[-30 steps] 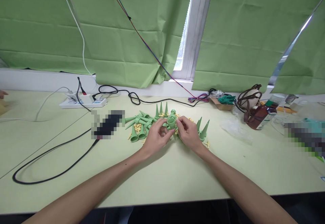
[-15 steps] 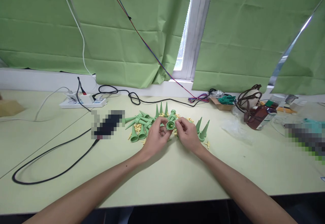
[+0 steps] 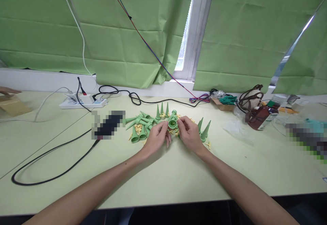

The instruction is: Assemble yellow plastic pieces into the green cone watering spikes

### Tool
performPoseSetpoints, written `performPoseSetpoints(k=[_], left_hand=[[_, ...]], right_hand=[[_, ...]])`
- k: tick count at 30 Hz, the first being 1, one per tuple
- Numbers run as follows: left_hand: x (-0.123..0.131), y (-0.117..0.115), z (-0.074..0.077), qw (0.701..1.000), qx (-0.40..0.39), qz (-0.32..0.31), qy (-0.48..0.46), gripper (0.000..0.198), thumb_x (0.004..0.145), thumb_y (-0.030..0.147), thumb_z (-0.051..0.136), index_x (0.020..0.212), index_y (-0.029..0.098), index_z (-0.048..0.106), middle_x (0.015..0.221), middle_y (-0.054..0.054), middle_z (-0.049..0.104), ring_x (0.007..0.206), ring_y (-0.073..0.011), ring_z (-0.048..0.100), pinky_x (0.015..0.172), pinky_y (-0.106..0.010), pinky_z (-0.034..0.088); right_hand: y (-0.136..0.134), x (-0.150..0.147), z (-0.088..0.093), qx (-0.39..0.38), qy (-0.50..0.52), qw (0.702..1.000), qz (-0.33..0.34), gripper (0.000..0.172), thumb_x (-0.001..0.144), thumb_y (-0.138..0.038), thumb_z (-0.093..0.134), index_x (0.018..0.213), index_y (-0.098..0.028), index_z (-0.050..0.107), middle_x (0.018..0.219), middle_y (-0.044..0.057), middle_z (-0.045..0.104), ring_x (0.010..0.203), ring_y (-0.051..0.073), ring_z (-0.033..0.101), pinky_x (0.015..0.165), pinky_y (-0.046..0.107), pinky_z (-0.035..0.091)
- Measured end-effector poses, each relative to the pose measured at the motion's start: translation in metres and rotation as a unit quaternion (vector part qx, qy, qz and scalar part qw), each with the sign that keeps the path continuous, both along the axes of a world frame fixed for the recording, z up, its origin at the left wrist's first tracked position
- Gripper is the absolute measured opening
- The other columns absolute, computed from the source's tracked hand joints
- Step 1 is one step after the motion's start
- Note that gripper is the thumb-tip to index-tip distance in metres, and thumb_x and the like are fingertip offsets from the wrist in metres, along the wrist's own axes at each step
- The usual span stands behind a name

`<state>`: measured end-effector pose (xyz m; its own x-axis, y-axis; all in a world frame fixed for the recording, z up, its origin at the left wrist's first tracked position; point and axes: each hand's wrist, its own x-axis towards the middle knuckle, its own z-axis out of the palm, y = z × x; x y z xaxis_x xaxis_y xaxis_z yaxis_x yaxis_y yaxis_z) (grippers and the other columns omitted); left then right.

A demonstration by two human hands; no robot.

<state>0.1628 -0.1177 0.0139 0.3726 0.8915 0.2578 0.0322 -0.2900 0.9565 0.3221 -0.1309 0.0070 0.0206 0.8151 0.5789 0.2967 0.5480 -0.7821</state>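
Over the pile, a green plastic spike (image 3: 173,124) is held with its hollow round end facing me; something yellowish shows inside. My right hand (image 3: 190,134) pinches its right side between thumb and fingertips. On the other side, my left hand (image 3: 157,138) has its thumb and forefinger closed at the rim, the other fingers hanging loosely below. More green spikes (image 3: 143,121) lie heaped to the left, and some green cones (image 3: 205,131) stand point-up at the right. Small yellow plastic fittings (image 3: 138,128) are scattered among them.
A blurred dark device (image 3: 109,125) with a looping black cable lies left, before a white power strip (image 3: 84,101). At far left, another person's hand (image 3: 9,90) is over a cardboard box (image 3: 14,106). A plastic bag (image 3: 238,129) and brown bottle (image 3: 264,116) are right.
The spike's open end has tilted and moved slightly up and right. My left hand's fingers have shifted from around it to its left rim. Another person's hand has appeared at far left.
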Motion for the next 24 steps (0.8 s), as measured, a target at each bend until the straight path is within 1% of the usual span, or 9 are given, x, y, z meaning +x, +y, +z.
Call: performPoseSetpoints(k=[4, 8, 12, 16, 21, 24], left_hand=[[-0.0003, 0.0017, 0.0019, 0.998, -0.051, -0.014, -0.043, 0.046, 0.093, 0.061, 0.045, 0.074, 0.020, 0.048, 0.053, -0.002, 0.060, 0.046, -0.0171, 0.058, 0.045, -0.029, 0.046], [-0.0006, 0.0001, 0.0045, 0.997, -0.063, -0.021, -0.046, 0.044, 0.093, 0.059, 0.048, 0.075, 0.019, 0.050, 0.053, -0.002, 0.059, 0.047, -0.0171, 0.058, 0.045, -0.029, 0.046], [-0.0011, -0.0011, 0.0051, 0.998, -0.042, -0.024, -0.038, 0.042, 0.093, 0.057, 0.049, 0.079, 0.018, 0.054, 0.055, -0.001, 0.059, 0.049, -0.0165, 0.058, 0.046, -0.028, 0.047], [-0.0021, -0.0026, 0.0052, 0.999, -0.009, -0.027, -0.016, 0.041, 0.093, 0.056, 0.048, 0.079, 0.018, 0.055, 0.057, 0.000, 0.057, 0.051, -0.0161, 0.059, 0.047, -0.027, 0.046], [-0.0030, -0.0058, 0.0064, 0.998, 0.049, -0.012, 0.039, 0.033, 0.093, 0.051, 0.052, 0.094, 0.018, 0.057, 0.055, 0.004, 0.053, 0.046, -0.0137, 0.054, 0.051, -0.027, 0.046], [-0.0028, -0.0061, 0.0058, 0.996, 0.069, -0.008, 0.047, 0.030, 0.092, 0.049, 0.054, 0.096, 0.019, 0.057, 0.064, 0.003, 0.054, 0.047, -0.0127, 0.054, 0.050, -0.027, 0.045]], right_hand=[[-0.0005, -0.0005, 0.0010, 0.001, -0.012, 1.000, 0.006, 0.027, 0.099, -0.043, 0.046, 0.085, -0.021, 0.054, 0.059, -0.004, 0.044, 0.050, 0.012, 0.040, 0.049, 0.025, 0.033], [-0.0006, -0.0003, 0.0011, 0.010, -0.019, 1.000, 0.007, 0.025, 0.099, -0.040, 0.047, 0.085, -0.021, 0.055, 0.061, -0.004, 0.044, 0.051, 0.011, 0.039, 0.050, 0.025, 0.032], [-0.0004, -0.0003, 0.0011, 0.014, -0.017, 1.000, 0.005, 0.024, 0.098, -0.039, 0.048, 0.085, -0.021, 0.055, 0.061, -0.004, 0.044, 0.051, 0.011, 0.039, 0.050, 0.025, 0.032], [0.0004, -0.0004, 0.0015, 0.013, -0.012, 1.000, 0.003, 0.025, 0.098, -0.041, 0.047, 0.085, -0.021, 0.054, 0.061, -0.004, 0.044, 0.051, 0.011, 0.040, 0.050, 0.025, 0.032], [0.0014, 0.0011, 0.0024, 0.018, -0.026, 0.999, -0.014, 0.027, 0.098, -0.043, 0.047, 0.083, -0.021, 0.053, 0.060, -0.004, 0.042, 0.050, 0.012, 0.038, 0.049, 0.025, 0.031], [0.0014, 0.0019, 0.0028, 0.024, -0.031, 0.999, -0.018, 0.026, 0.098, -0.041, 0.048, 0.082, -0.021, 0.054, 0.060, -0.004, 0.043, 0.050, 0.011, 0.037, 0.049, 0.025, 0.030]])
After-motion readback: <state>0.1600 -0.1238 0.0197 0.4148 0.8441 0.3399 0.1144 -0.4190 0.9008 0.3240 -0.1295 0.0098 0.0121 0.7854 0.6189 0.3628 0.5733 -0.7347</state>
